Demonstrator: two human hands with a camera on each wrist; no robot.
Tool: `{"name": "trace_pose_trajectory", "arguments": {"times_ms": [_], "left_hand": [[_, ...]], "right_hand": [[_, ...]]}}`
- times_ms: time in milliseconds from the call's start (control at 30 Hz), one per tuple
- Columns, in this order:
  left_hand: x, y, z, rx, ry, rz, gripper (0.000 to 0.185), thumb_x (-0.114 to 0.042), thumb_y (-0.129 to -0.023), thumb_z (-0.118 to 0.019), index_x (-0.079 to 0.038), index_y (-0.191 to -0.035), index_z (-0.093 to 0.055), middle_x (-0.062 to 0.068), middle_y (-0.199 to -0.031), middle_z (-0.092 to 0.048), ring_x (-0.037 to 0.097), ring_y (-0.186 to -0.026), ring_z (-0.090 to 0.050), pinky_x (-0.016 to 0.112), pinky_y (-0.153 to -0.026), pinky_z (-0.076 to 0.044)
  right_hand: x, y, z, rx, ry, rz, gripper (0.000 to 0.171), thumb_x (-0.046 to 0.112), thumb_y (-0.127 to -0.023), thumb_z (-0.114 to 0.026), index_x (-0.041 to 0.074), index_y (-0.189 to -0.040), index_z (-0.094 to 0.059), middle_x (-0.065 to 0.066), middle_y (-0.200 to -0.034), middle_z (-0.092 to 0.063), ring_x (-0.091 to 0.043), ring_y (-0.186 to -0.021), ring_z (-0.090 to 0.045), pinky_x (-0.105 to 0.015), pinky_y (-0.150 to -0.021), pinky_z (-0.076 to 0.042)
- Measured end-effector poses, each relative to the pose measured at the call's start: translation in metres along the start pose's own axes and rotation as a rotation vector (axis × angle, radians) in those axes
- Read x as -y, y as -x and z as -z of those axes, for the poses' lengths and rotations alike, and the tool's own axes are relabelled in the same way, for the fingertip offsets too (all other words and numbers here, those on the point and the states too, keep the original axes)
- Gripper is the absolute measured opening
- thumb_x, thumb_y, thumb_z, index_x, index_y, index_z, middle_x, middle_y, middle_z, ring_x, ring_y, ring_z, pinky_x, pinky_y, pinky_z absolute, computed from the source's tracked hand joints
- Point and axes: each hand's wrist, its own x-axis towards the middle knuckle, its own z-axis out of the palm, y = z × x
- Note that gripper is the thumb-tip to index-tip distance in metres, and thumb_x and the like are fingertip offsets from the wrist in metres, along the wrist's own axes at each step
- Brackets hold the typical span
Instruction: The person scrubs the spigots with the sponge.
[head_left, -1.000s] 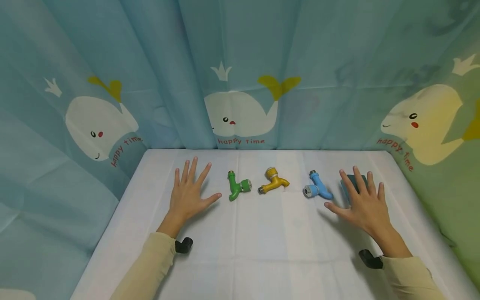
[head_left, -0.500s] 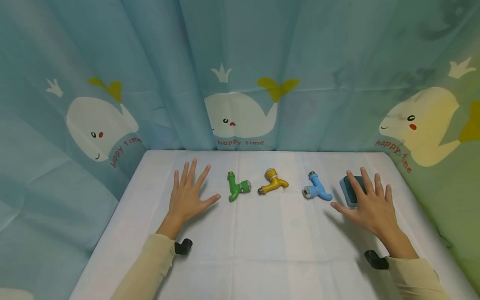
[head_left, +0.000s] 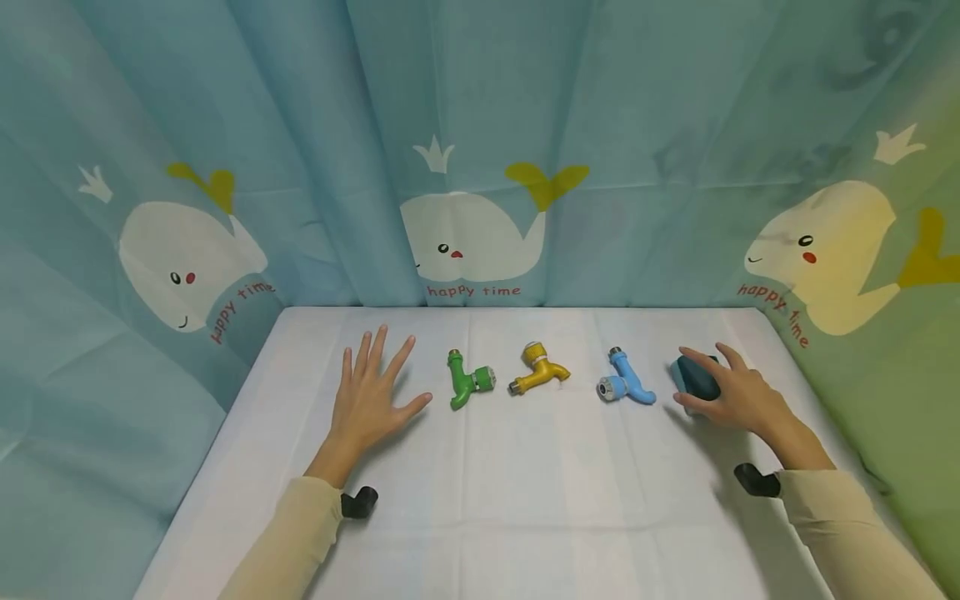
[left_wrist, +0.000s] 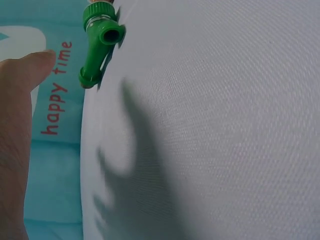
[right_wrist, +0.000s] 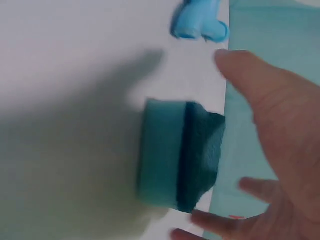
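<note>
My left hand (head_left: 370, 393) lies flat on the white table (head_left: 525, 500), fingers spread, holding nothing. A green toy faucet (head_left: 467, 382) sits just right of it and shows beyond my thumb (left_wrist: 25, 95) as the green faucet (left_wrist: 100, 42) in the left wrist view. A yellow faucet (head_left: 537, 369) and a blue faucet (head_left: 625, 379) follow in a row. My right hand (head_left: 731, 396) curls round a teal sponge (head_left: 693, 379) with a dark top, index finger over it and thumb at its near side. The right wrist view shows the sponge (right_wrist: 175, 155) before my palm (right_wrist: 280, 125), with the blue faucet (right_wrist: 197, 22) beyond.
Blue-green curtains (head_left: 480, 167) printed with whales close off the table's back and both sides. Black camera mounts (head_left: 358, 502) sit at each wrist. White cloth stretches between my arms at the front of the table.
My right hand went from lying spread over the sponge to curling its fingers and thumb round it. The left hand and the three faucets stayed put.
</note>
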Motion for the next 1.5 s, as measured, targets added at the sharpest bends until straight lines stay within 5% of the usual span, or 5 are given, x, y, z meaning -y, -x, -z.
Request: {"name": "trace_pose_trajectory", "arguments": {"times_ms": [133,567,967,1200,1500], "left_hand": [[0.001,0.003,-0.001,-0.027,0.02,-0.016,0.089,-0.063,-0.085,-0.068,-0.028,-0.16,-0.037,0.022,-0.167,-0.021,0.048,-0.152,-0.02,0.073,-0.118,-0.014],[0.003,0.006,-0.006,-0.125,0.052,-0.076,0.076,-0.043,-0.086,-0.07,-0.024,-0.156,-0.045,0.028,-0.159,-0.034,0.053,-0.146,-0.03,0.078,-0.112,-0.022],[-0.005,-0.004,-0.011,-0.196,0.148,-0.16,0.07,-0.024,-0.084,-0.077,-0.019,-0.151,-0.053,0.028,-0.154,-0.042,0.054,-0.14,-0.039,0.079,-0.106,-0.031],[-0.04,-0.024,-0.012,-0.222,0.249,-0.281,0.07,-0.019,-0.084,-0.079,-0.014,-0.149,-0.054,0.025,-0.151,-0.047,0.048,-0.136,-0.046,0.068,-0.109,-0.039],[-0.114,-0.055,-0.026,-0.054,0.393,-0.306,0.071,-0.029,-0.09,-0.081,-0.016,-0.152,-0.049,0.014,-0.155,-0.045,0.032,-0.137,-0.051,0.049,-0.104,-0.052]], "right_hand": [[-0.004,-0.007,0.006,0.07,-0.016,0.018,0.084,0.051,-0.089,-0.076,0.008,-0.153,-0.041,-0.05,-0.142,-0.028,-0.07,-0.109,-0.051,-0.08,-0.08,-0.046],[0.003,-0.023,0.011,0.184,-0.033,-0.024,0.079,0.03,-0.086,-0.082,-0.001,-0.147,-0.042,-0.048,-0.12,-0.04,-0.051,-0.097,-0.054,-0.068,-0.076,-0.053],[0.003,-0.024,0.016,0.205,-0.024,-0.085,0.079,0.036,-0.086,-0.081,0.003,-0.146,-0.042,-0.044,-0.117,-0.044,-0.048,-0.092,-0.056,-0.066,-0.071,-0.054],[-0.004,-0.016,0.012,0.063,-0.068,0.01,0.071,0.031,-0.088,-0.082,0.004,-0.144,-0.047,-0.045,-0.124,-0.048,-0.058,-0.108,-0.054,-0.074,-0.076,-0.051],[-0.013,0.003,0.01,-0.08,-0.134,0.119,0.068,0.027,-0.089,-0.082,0.004,-0.144,-0.049,-0.045,-0.132,-0.047,-0.063,-0.118,-0.047,-0.078,-0.081,-0.045]]}}
